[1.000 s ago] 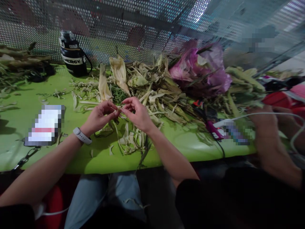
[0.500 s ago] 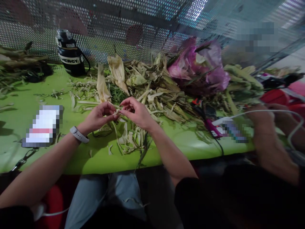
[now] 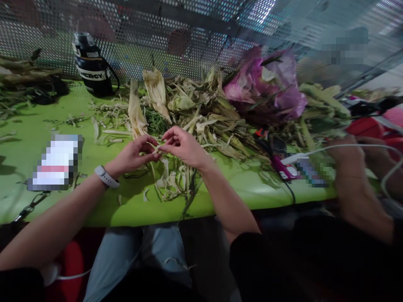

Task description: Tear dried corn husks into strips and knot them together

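My left hand (image 3: 138,154) and my right hand (image 3: 183,147) meet fingertip to fingertip above the green tabletop. Both are closed in a pinch on a small, thin, pale strip of plant husk (image 3: 158,148); its ends are partly hidden by the fingers. Just below them lie curled pale husk scraps (image 3: 172,183). Beyond my fingers, one dry corn husk (image 3: 135,108) and a wider one (image 3: 156,90) rest against a tuft of green sprigs (image 3: 158,122). A heap of dry corn husks (image 3: 225,140) spreads to the right of my right hand.
A dark bottle (image 3: 94,71) stands at the back by the perforated metal panel (image 3: 138,50). A phone (image 3: 56,163) lies at left on the green tabletop (image 3: 126,212). Rightward are a pink plastic bag (image 3: 252,86), a magenta device (image 3: 283,168), a white cable (image 3: 355,146) and another person's hands (image 3: 344,153).
Both hands stay pinched together on the strip, with only small finger shifts. My right fingertips sit slightly higher against the left ones. The whole view has moved a little.
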Action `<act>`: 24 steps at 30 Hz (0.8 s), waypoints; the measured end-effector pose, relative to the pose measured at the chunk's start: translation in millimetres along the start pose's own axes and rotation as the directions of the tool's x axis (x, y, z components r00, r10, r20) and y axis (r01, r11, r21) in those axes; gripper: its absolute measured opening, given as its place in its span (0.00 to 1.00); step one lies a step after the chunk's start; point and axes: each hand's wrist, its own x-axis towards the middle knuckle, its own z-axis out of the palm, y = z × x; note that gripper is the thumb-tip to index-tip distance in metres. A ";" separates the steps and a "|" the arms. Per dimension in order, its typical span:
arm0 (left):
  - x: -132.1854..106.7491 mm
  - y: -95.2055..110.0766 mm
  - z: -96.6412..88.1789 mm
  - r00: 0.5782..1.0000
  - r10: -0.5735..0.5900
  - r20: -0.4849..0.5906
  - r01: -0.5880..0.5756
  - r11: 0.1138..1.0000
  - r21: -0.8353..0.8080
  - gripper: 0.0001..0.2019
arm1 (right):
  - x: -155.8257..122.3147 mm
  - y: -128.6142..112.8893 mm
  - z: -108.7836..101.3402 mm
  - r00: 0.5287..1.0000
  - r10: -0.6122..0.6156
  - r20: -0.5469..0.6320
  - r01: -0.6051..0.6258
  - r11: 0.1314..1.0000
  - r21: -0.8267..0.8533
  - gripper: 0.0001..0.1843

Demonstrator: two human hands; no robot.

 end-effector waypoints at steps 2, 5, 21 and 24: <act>0.1 0.4 0.0 1.000 -0.007 -0.017 0.005 0.996 -0.088 0.17 | 0.8 -0.2 2.6 0.999 -0.027 -0.042 0.029 0.999 0.033 0.19; 0.2 3.2 0.2 0.996 -0.032 -0.077 0.014 0.974 -0.225 0.19 | 2.7 0.5 3.2 0.979 -0.092 -0.180 0.101 0.994 0.041 0.22; 0.5 1.5 0.6 0.994 0.031 -0.101 -0.047 0.987 -0.153 0.17 | 1.2 -1.1 11.9 0.987 0.008 -0.163 0.018 0.987 0.159 0.22; 0.0 3.4 0.5 0.996 0.024 -0.086 -0.038 0.986 -0.161 0.17 | 1.8 -1.3 9.4 0.994 0.008 -0.113 0.016 0.976 0.216 0.20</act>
